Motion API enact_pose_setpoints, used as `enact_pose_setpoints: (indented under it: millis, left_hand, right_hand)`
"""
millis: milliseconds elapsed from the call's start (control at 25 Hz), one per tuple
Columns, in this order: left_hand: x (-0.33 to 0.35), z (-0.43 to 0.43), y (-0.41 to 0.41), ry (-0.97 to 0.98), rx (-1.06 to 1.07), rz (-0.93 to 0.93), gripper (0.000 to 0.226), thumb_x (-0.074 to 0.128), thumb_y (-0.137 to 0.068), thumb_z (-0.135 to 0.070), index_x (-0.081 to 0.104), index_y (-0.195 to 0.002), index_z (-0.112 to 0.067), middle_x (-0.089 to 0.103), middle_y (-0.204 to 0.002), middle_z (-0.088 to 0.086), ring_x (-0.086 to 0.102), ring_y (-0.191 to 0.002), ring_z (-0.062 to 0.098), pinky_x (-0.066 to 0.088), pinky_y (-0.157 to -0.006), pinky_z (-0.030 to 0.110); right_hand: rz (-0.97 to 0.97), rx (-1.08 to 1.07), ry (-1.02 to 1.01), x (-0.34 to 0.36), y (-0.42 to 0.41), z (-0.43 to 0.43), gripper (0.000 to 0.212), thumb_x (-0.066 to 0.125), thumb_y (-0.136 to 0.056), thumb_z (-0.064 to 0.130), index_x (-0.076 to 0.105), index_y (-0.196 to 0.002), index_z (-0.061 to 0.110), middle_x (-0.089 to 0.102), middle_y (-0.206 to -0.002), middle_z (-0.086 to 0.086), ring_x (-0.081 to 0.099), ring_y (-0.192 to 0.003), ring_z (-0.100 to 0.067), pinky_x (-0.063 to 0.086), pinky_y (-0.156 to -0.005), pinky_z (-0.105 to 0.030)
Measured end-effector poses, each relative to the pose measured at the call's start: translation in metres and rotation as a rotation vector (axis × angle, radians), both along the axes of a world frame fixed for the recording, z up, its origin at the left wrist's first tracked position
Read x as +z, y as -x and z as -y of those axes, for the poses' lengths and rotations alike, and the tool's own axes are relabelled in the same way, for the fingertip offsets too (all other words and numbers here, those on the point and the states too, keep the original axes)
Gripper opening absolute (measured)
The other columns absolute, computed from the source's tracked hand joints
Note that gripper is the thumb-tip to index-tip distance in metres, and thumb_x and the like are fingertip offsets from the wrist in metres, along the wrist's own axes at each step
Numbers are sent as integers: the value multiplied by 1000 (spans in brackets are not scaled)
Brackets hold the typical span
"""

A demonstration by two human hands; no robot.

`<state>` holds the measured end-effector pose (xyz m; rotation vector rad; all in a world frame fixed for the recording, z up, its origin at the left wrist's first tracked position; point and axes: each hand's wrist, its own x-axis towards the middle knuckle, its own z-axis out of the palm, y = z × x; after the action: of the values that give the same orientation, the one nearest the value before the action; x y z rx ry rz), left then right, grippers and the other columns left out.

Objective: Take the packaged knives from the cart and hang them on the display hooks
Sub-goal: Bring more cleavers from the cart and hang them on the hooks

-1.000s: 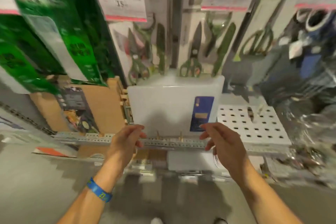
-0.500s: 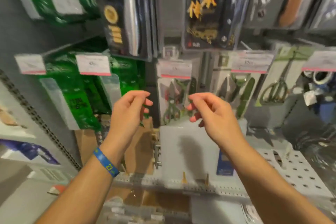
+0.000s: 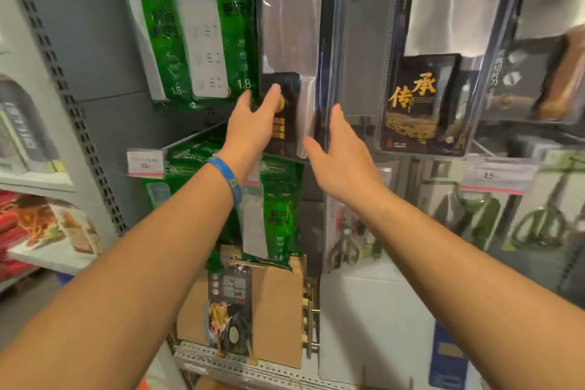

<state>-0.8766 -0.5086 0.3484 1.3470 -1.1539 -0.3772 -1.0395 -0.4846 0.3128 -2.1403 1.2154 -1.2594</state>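
display wall: left hand and right hand, flat and empty, flank the hung knife pack at upper centre; next, probably square it.

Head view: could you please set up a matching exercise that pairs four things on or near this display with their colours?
Things:
1. wristband
2. knife pack label with gold characters
3. hanging packs at upper left
4. price tag marked 15

Colours:
A. green
B. white with a red lower edge
C. blue
D. black

Pairs: 1-C, 2-D, 3-A, 4-B
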Motion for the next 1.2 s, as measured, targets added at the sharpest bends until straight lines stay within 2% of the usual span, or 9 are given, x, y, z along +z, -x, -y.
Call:
enact_pose_setpoints:
  millis: [120,200,320,400,560,680,840,1040,1200]
  left_hand:
    - [-7,3,4,59,32,48,45,63,-83,-58,66,-113,-24,70,-103,-9,66,-100,12,54,-92,36]
    - [-12,3,11,100,46,97,36,66,-85,-51,66,-108,-23,71,-100,-6,67,-95,14,55,-88,37]
    - [-20,0,27,141,166,271,31,68,-87,-44,62,-99,-16,67,-89,-8,64,-87,15,49,-74,32]
    - [-21,-2,33,147,252,348,23,68,-88,-41,56,-91,-21,60,-78,-13,60,-82,18,39,-67,28]
    - [-23,-5,31,143,260,346,33,68,-89,-39,63,-115,-20,72,-104,-5,63,-97,17,40,-77,23]
    - [-24,-9,28,164,227,306,34,69,-88,-42,63,-117,-26,70,-100,-13,61,-92,8,39,-77,20]
    - [-25,-12,24,171,196,276,36,71,-86,-43,63,-119,-32,64,-95,-21,60,-91,1,42,-80,18]
    - [-32,-18,19,157,103,225,54,73,-85,-42,57,-134,-27,64,-110,-19,59,-104,-3,46,-91,17]
    - [-37,-25,18,164,86,209,59,74,-86,-39,53,-139,-23,58,-102,-27,53,-92,-19,40,-85,8]
  right_hand:
    - [27,-54,23,-1,-4,12,90,57,-102,42,-2,-164,14,8,-172,-3,14,-157,-19,19,-124,-37]
    - [30,-112,53,-4,1,21,99,64,-98,45,-3,-164,13,12,-172,-4,20,-155,-22,25,-121,-39]
    - [1,-181,79,-4,9,35,103,70,-95,44,0,-164,15,30,-166,-6,36,-147,-29,33,-113,-40]
    - [6,-164,70,-4,12,42,102,71,-94,43,2,-164,17,40,-162,-7,40,-143,-31,36,-109,-39]
    - [50,-105,63,-6,11,49,103,74,-91,44,7,-164,17,33,-165,-4,34,-149,-25,32,-115,-36]
    - [96,-112,97,-11,9,47,103,76,-89,47,12,-164,17,31,-166,-2,32,-149,-20,29,-113,-30]
    - [88,-120,115,-14,11,39,104,74,-89,51,11,-164,19,33,-164,-4,33,-148,-20,31,-113,-31]
    - [81,-115,109,-15,17,24,108,75,-87,52,6,-164,22,29,-165,-3,32,-148,-19,32,-110,-30]
    - [73,-102,100,-22,19,12,111,77,-85,52,5,-164,22,25,-167,-2,29,-150,-18,32,-114,-33]
